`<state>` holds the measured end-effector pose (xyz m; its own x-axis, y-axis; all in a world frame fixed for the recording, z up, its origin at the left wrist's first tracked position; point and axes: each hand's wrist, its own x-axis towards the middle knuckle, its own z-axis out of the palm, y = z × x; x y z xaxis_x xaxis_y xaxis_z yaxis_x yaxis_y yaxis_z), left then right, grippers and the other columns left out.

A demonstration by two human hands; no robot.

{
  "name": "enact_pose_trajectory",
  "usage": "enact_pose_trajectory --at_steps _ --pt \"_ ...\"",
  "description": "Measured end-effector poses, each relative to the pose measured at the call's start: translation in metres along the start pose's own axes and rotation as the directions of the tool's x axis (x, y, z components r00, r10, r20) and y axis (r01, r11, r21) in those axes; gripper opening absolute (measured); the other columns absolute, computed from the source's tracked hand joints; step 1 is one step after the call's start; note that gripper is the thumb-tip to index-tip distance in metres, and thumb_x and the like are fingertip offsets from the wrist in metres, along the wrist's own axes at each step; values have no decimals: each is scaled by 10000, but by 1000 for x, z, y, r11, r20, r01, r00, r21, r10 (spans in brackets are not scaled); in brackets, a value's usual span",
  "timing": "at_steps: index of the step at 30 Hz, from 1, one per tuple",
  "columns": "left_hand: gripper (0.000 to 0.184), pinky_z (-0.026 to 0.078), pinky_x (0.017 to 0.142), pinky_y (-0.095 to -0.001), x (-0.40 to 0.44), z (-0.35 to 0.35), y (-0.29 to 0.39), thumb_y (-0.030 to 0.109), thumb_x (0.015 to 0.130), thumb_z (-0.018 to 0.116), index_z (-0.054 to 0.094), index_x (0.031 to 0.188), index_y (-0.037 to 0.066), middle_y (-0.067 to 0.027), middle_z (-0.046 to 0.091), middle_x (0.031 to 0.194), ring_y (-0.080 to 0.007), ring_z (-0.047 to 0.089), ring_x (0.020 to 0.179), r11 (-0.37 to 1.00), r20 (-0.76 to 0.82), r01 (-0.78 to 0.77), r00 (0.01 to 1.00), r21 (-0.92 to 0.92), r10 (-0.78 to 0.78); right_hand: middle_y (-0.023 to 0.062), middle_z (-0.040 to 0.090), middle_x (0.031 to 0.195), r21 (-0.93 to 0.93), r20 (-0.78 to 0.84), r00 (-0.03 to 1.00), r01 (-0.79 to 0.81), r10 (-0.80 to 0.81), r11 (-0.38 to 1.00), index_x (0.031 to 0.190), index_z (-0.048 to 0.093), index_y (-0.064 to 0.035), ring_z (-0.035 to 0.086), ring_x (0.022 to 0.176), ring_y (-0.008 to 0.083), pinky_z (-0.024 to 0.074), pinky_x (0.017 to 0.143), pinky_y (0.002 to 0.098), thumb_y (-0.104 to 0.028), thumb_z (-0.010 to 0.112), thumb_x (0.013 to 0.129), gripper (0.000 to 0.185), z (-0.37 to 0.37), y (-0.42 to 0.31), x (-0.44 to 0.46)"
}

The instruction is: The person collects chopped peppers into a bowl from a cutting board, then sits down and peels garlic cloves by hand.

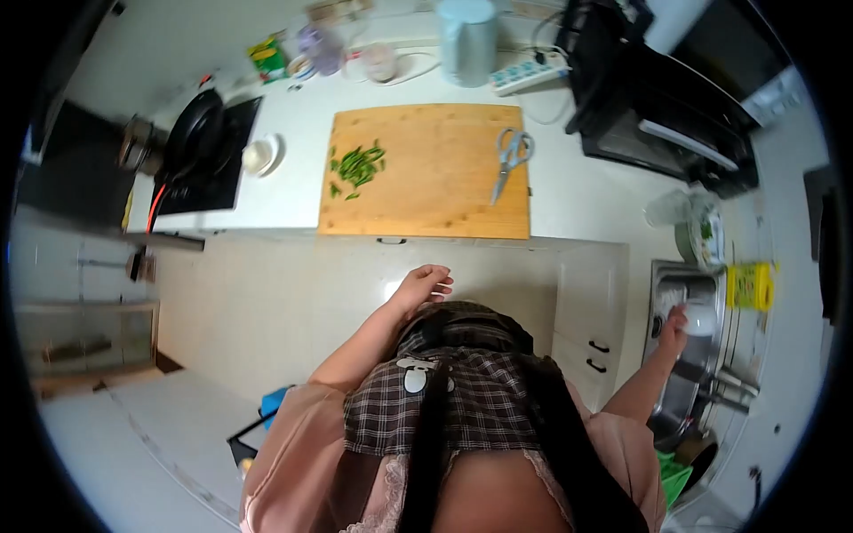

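Note:
My left hand hangs in front of my plaid apron, with its fingers loosely curled, a little apart and holding nothing. Out to the right, my right hand is over the metal sink, closed on the edge of a white bowl. On the counter ahead lies a wooden cutting board. Chopped green pieces are heaped on its left part. Grey-handled scissors rest on the board's right side, pointing towards me.
A black frying pan sits on the cooktop at left, near a small white dish. Behind the board stand a light-blue kettle and a power strip. A black oven and a yellow container are at right.

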<state>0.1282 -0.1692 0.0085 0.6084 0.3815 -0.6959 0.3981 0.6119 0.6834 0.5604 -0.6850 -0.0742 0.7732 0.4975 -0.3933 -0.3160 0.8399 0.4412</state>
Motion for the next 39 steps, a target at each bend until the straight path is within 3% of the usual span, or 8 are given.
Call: enact_pose_trajectory --at_steps 8,10,12,15,18,25,28,39 --pt "258 478 634 -242 -25 -56 -28 263 886 528 529 1035 52 -55 596 933 -136 580 803 996 -105 38 993 -80 -46 166 513 1026 -84 317 939 -114 135 990 1169 374 66 482 679 179 417 560 290 -34 340 893 296 -17 130 52" --pt "262 477 635 -239 -31 -77 -30 260 886 529 530 1042 50 -54 596 938 -133 579 791 993 -110 7 994 -119 -21 154 512 1003 -769 283 957 191 58 610 1128 424 71 501 710 179 415 550 268 20 401 848 285 -31 182 71" --pt "259 475 633 -236 -36 -101 -30 257 885 527 531 1045 54 -51 594 946 -130 577 787 988 -110 -35 994 -152 18 95 548 924 -923 263 960 280 -98 263 1046 498 35 421 573 94 375 477 218 -55 433 864 214 -53 298 59" --pt "356 477 697 -249 -48 -145 -17 328 893 521 514 1131 63 -64 579 1034 -145 570 883 984 -38 -28 999 -176 22 77 572 876 -825 276 934 352 228 -443 1059 514 -11 502 627 104 422 489 223 -207 484 850 288 -111 422 42" --pt "434 489 744 -281 -73 -196 11 340 908 483 445 1234 56 -124 545 1143 -200 557 996 967 -4 -117 993 -227 119 92 606 903 -694 -7 903 305 430 -652 1086 501 19 616 716 190 520 539 276 -219 478 847 339 -174 571 -5" --pt "523 515 805 -392 -121 -318 17 254 851 525 312 1280 45 -142 460 1177 -264 508 1052 787 -351 -405 901 -466 255 110 612 832 -522 -588 473 398 657 -754 1272 412 -34 583 572 146 497 494 269 -30 393 828 444 -338 800 -86" --pt "488 520 802 -404 -136 -361 -2 189 828 510 340 1256 26 -145 468 1164 -266 518 1041 691 -484 -482 848 -539 214 100 613 839 -543 -710 264 386 653 -746 1172 494 -13 581 598 135 487 504 262 -180 477 891 328 -362 855 -92" --pt "499 503 828 -411 -167 -473 -50 203 821 519 367 1256 11 -124 449 1222 -270 501 1085 560 -702 -556 709 -614 -66 29 616 758 -575 84 800 526 594 -627 956 614 -9 536 580 87 455 527 240 -121 544 845 173 -407 1042 191"
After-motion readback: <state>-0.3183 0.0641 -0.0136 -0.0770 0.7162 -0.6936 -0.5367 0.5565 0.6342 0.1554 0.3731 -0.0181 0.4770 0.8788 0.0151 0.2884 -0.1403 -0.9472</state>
